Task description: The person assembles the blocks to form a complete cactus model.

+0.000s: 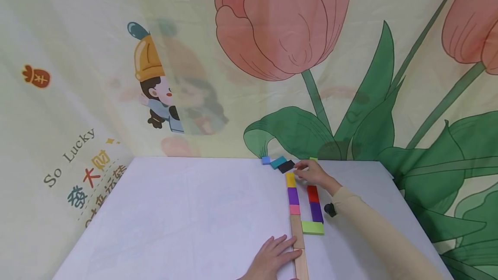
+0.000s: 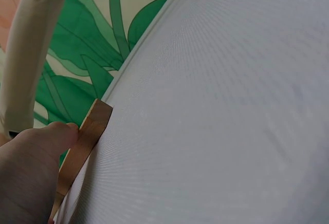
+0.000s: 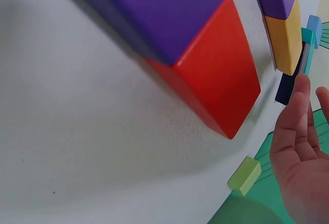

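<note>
At the far edge of the table my right hand [image 1: 313, 173] touches the right end of a black block [image 1: 286, 167] with its fingertips; the right wrist view has the fingers [image 3: 303, 113] nearly straight beside it. A teal block [image 1: 278, 162] and a blue block [image 1: 266, 160] slant away leftward. Toward me runs a line of yellow [image 1: 290, 180], purple [image 1: 293, 195] and pink [image 1: 294, 209] blocks, then wooden blocks [image 1: 296, 230]. My left hand [image 1: 271, 257] lies spread, its fingertips resting on the wooden blocks near their joint.
Right of the line stand a red block [image 1: 313, 194], a second purple block [image 1: 317, 212] and a light green block [image 1: 312, 227] set crosswise. Another green block [image 3: 245, 175] sits near the far edge. A small black object [image 1: 330, 210] lies by the right forearm.
</note>
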Tool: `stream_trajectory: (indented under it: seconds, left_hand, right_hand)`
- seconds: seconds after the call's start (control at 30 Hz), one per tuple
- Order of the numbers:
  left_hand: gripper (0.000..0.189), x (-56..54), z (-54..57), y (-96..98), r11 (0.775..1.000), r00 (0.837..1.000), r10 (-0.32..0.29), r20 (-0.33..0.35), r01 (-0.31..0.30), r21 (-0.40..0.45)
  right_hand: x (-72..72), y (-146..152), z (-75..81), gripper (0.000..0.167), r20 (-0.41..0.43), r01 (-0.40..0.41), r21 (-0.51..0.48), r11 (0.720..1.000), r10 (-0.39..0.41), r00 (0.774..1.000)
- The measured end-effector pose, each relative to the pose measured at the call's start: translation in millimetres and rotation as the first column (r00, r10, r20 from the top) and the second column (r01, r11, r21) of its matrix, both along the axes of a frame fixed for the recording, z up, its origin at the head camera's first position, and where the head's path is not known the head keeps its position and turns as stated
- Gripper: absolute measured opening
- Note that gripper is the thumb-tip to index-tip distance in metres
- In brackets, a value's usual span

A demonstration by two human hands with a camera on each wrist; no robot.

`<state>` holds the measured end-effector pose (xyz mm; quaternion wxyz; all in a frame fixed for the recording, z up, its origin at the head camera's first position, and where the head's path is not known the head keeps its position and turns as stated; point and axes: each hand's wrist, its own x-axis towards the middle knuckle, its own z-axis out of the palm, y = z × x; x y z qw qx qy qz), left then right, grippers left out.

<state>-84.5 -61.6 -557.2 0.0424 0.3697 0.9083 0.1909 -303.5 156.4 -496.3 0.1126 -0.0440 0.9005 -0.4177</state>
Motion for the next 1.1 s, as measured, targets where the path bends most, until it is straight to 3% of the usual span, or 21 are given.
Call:
stream_trajectory:
  seconds: [0.5,0.6,0.73,0.87,1.1]
  left_hand:
    - [0.069,-0.6,0.9,-3.9,1.0,0.999,-0.013,0.031,0.013,-0.009]
    - [0.069,-0.9,0.1,-4.6,1.0,1.0,-0.023,0.008,0.023,-0.005]
    - [0.068,-1.6,-3.0,-5.3,0.999,0.996,-0.037,-0.08,0.036,-0.003]
    - [0.069,-2.7,-6.5,-5.6,0.999,0.986,-0.039,-0.164,0.038,-0.01]
    - [0.068,-3.4,-5.6,-5.1,0.999,0.989,-0.037,-0.14,0.036,-0.007]
  right_hand:
    - [-4.3,-19.1,-1.7,0.035,0.015,0.052,-0.01,0.999,-0.051,0.999]
    - [-5.8,-23.0,-1.3,0.042,0.003,0.103,-0.002,0.995,-0.103,0.995]
    - [-8.0,-28.7,-1.0,0.053,-0.016,0.166,0.023,0.986,-0.166,0.986]
    - [-8.7,-35.2,-1.3,0.063,-0.03,0.166,0.043,0.985,-0.165,0.986]
    - [-12.6,-43.5,-3.3,0.064,-0.031,0.16,0.165,0.973,-0.158,0.987]
